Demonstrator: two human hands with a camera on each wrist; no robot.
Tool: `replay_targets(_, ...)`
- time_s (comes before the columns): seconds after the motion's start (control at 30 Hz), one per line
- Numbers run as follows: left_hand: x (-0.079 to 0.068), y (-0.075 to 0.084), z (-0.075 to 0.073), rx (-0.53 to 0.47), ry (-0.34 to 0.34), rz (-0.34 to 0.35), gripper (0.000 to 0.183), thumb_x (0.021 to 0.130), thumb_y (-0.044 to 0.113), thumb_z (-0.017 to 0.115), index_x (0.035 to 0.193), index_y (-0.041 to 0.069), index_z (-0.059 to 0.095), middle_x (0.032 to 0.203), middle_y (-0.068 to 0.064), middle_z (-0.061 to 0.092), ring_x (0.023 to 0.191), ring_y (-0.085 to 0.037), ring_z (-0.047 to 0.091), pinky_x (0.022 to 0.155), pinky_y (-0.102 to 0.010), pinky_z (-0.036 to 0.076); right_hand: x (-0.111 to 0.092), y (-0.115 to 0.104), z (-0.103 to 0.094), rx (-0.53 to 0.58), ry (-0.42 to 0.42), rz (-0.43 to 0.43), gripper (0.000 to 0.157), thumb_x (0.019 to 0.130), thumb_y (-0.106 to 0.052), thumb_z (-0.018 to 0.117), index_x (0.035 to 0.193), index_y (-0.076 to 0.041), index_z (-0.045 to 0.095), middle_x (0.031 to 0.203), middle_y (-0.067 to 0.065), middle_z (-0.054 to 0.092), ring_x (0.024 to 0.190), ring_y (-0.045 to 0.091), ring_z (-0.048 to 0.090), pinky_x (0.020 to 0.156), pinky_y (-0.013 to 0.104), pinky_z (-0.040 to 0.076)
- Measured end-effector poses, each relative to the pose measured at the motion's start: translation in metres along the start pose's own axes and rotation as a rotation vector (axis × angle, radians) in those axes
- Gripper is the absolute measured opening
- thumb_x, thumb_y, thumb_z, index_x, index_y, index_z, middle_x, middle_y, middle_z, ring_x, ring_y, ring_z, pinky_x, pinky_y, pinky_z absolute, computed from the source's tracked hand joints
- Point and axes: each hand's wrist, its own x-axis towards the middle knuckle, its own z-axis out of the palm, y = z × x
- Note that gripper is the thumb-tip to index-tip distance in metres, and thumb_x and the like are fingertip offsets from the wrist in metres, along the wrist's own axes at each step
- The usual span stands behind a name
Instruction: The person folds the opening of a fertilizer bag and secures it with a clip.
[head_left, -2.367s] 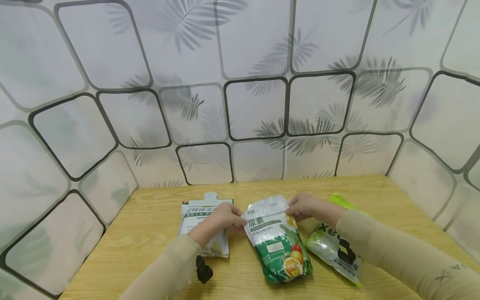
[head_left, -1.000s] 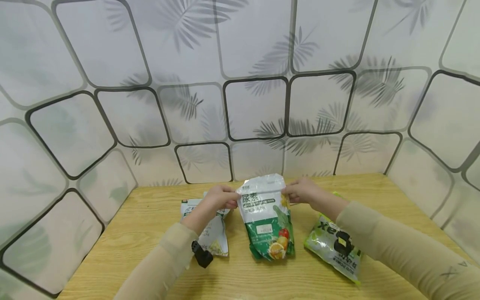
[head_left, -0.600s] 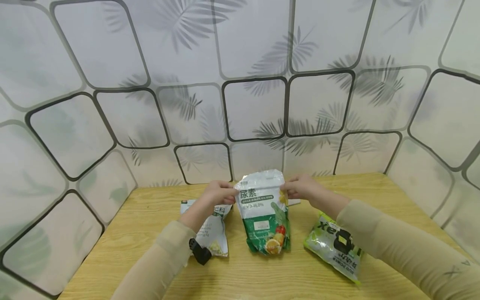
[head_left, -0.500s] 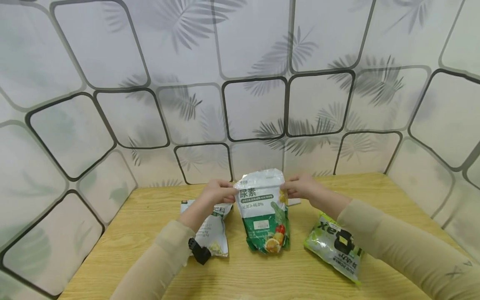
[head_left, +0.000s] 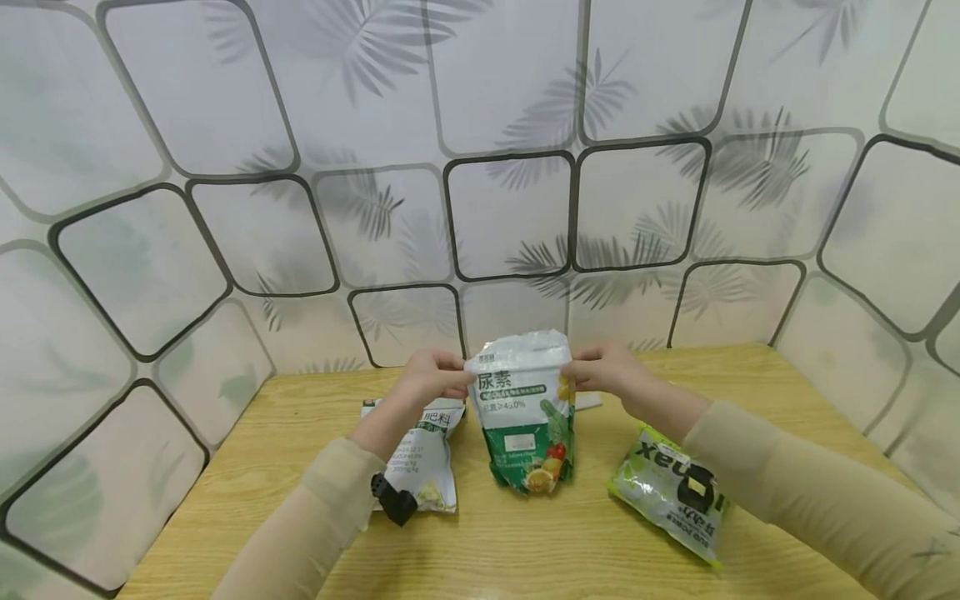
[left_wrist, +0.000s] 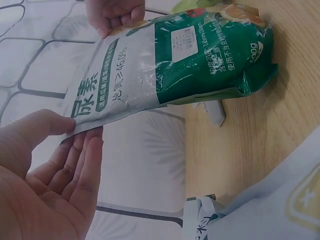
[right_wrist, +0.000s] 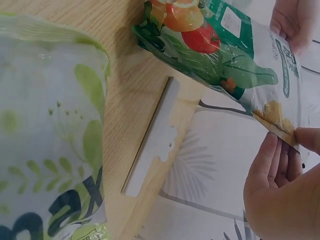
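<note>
A white and green fertilizer bag [head_left: 525, 417] printed with vegetables and an orange is held by its upper side edges, front towards me. My left hand [head_left: 427, 383] pinches its left edge; in the left wrist view the thumb lies on the front and the fingers [left_wrist: 90, 160] behind. Its right edge is pinched by my right hand [head_left: 615, 379], thumb in front, as the right wrist view shows. Whether the bag's bottom touches the table I cannot tell. Behind it lies a pale bag clip [right_wrist: 152, 145], mostly hidden by the bag in the head view.
On the wooden table [head_left: 525, 550], a second white bag [head_left: 431, 458] lies at left, partly under my left forearm. A green and white bag [head_left: 667, 492] lies at right beside my right sleeve. A black device [head_left: 393, 500] sits at my left wrist. Patterned cloth walls [head_left: 510, 217] stand behind.
Both hands have carried the fertilizer bag away from me and slightly left, and it stands more upright. More of the clip shows behind it. The side bags have not visibly moved.
</note>
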Motion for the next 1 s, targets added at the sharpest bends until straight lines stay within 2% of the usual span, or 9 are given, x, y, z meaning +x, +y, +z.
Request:
replay_targets(0.27, 0.0, 0.003, -0.004, 0.013, 0.001, 0.027, 0.014, 0.099, 0.008, 0.074, 0.105, -0.004, 0.073, 0.103, -0.009, 0.073, 0.078, -0.011, 0.071, 0.093, -0.04, 0.066, -0.005, -0.001, -0.001, -0.006, -0.004, -0.052, 0.029, 0.101, -0.013, 0.069, 0.115, 0.012, 0.072, 0.098, 0.002, 0.076, 0.085, 0.009, 0.072, 0.101, 0.041, 0.063)
replay_targets(0.47, 0.0, 0.006, -0.003, -0.003, 0.014, 0.03, 0.011, 0.098, 0.005, 0.074, 0.105, -0.003, 0.073, 0.102, -0.009, 0.074, 0.079, -0.011, 0.071, 0.09, -0.036, 0.067, -0.008, -0.003, -0.001, 0.003, 0.01, -0.047, 0.025, 0.102, -0.014, 0.069, 0.113, 0.009, 0.073, 0.094, -0.001, 0.076, 0.085, 0.008, 0.072, 0.108, 0.05, 0.059)
replay_targets(0.63, -0.002, 0.008, -0.003, 0.001, 0.015, 0.018, 0.011, 0.098, 0.005, 0.075, 0.106, -0.002, 0.072, 0.101, -0.009, 0.074, 0.081, -0.013, 0.072, 0.092, -0.038, 0.066, -0.013, -0.002, -0.002, -0.003, 0.009, -0.047, 0.023, 0.101, -0.015, 0.071, 0.111, 0.006, 0.074, 0.095, -0.002, 0.077, 0.089, 0.012, 0.075, 0.116, 0.061, 0.05)
replay_targets(0.73, -0.003, 0.009, -0.004, 0.001, 0.007, 0.02, 0.011, 0.098, 0.005, 0.075, 0.106, -0.003, 0.072, 0.1, -0.009, 0.074, 0.083, -0.014, 0.072, 0.095, -0.041, 0.066, -0.015, -0.002, -0.002, -0.005, 0.007, -0.054, 0.023, 0.101, -0.016, 0.071, 0.111, 0.004, 0.075, 0.097, -0.001, 0.078, 0.092, 0.015, 0.076, 0.117, 0.062, 0.048)
replay_targets(0.87, -0.004, 0.008, -0.005, -0.005, -0.003, 0.022, 0.012, 0.098, 0.004, 0.074, 0.107, -0.003, 0.072, 0.099, -0.009, 0.073, 0.085, -0.016, 0.072, 0.091, -0.037, 0.066, -0.018, -0.001, -0.002, -0.019, 0.001, -0.066, 0.024, 0.102, -0.018, 0.071, 0.112, 0.003, 0.076, 0.102, 0.001, 0.078, 0.098, 0.019, 0.076, 0.117, 0.064, 0.047)
replay_targets(1.0, -0.005, 0.006, -0.005, -0.011, -0.01, 0.012, 0.014, 0.099, 0.005, 0.074, 0.109, -0.003, 0.072, 0.102, -0.009, 0.074, 0.09, -0.022, 0.074, 0.088, -0.032, 0.066, -0.02, 0.002, -0.002, -0.027, -0.002, -0.077, 0.024, 0.102, -0.019, 0.072, 0.113, 0.002, 0.076, 0.102, 0.001, 0.078, 0.096, 0.019, 0.076, 0.117, 0.065, 0.046)
